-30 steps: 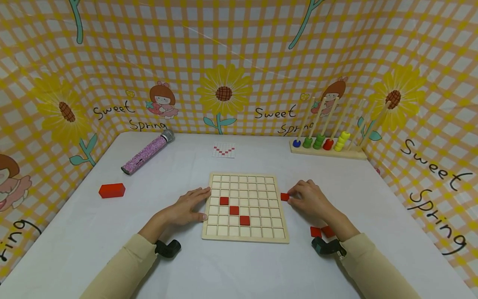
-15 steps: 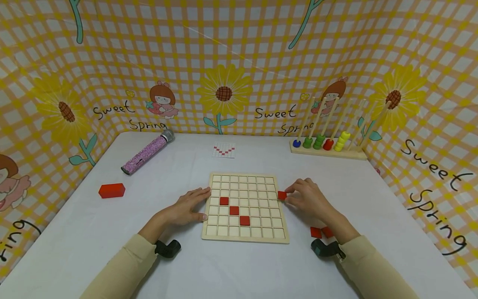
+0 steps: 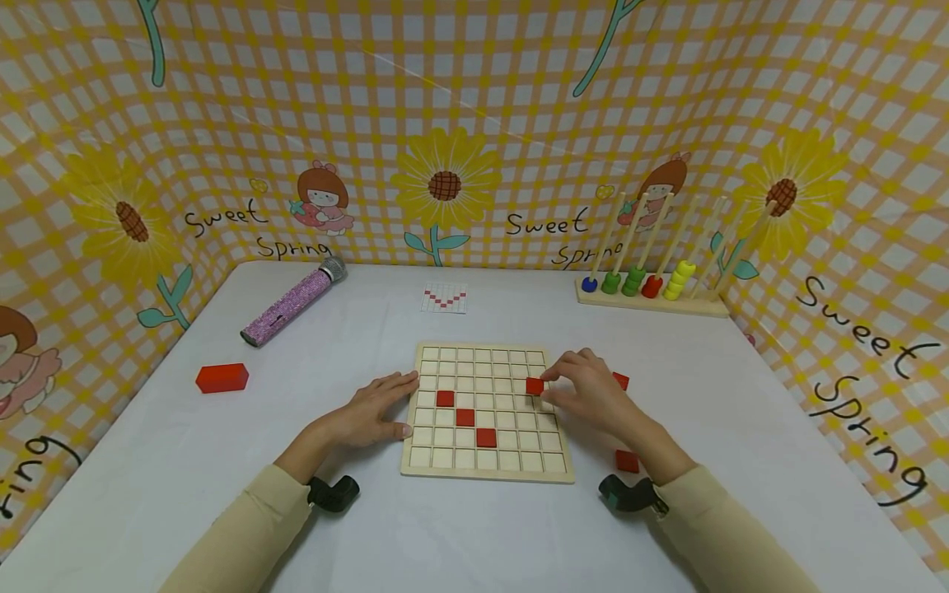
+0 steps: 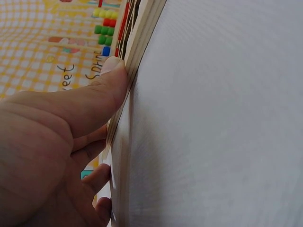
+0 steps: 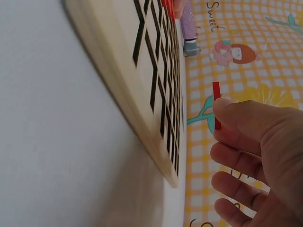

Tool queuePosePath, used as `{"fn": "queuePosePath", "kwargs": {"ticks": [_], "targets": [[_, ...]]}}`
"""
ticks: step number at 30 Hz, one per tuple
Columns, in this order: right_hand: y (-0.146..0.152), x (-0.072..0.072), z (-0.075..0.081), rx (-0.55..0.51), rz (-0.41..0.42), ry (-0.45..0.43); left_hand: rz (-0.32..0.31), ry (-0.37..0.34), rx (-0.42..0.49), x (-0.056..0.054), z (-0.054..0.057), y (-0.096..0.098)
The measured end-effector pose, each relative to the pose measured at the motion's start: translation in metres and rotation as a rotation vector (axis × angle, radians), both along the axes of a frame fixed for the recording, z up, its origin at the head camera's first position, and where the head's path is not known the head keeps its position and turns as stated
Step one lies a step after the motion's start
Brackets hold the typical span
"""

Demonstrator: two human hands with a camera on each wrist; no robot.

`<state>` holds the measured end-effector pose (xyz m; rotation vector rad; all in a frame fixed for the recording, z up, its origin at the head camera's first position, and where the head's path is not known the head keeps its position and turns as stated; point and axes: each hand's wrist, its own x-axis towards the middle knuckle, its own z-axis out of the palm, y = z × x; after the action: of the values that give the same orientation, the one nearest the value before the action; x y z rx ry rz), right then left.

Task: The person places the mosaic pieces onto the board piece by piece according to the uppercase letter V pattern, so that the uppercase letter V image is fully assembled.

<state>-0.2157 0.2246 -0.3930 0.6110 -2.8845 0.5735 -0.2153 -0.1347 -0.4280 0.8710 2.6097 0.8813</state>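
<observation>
A square wooden grid board [image 3: 489,475] lies mid-table, with three red tiles in a diagonal: one tile [image 3: 445,399], a second tile [image 3: 465,417] and a third tile [image 3: 486,437]. My left hand [image 3: 365,416] rests against the board's left edge. In the left wrist view its thumb [image 4: 102,94] touches the edge and the fingers are extended. Between thumb and forefinger my right hand [image 3: 593,395] pinches a red square tile [image 3: 535,386] over the board's right columns. The right wrist view shows that held tile [image 5: 217,90] edge-on, raised above the board.
Loose red tiles lie right of the board: one [image 3: 626,461] near the right wrist, another [image 3: 621,380] partly behind the hand. Behind the board lies a pattern card [image 3: 444,298]. A glittery microphone [image 3: 289,306], a red block [image 3: 222,378] and a bead-peg stand [image 3: 652,306] stand around.
My right hand has moved left from beside the board to over its right columns, carrying the red tile. Another loose tile now shows behind that hand. The left hand has stayed still.
</observation>
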Motion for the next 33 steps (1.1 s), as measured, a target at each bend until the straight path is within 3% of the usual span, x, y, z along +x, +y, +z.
{"fn": "queuePosePath", "kwargs": {"ticks": [18,33], "targets": [[-0.041,0.0,0.008,-0.019,0.083,0.043,0.006,-0.013,0.001,0.001,0.001,0.0],[-0.072,-0.011,0.007,-0.001,0.13,0.092,0.013,-0.008,-0.003,0.001,0.002,0.0]]}}
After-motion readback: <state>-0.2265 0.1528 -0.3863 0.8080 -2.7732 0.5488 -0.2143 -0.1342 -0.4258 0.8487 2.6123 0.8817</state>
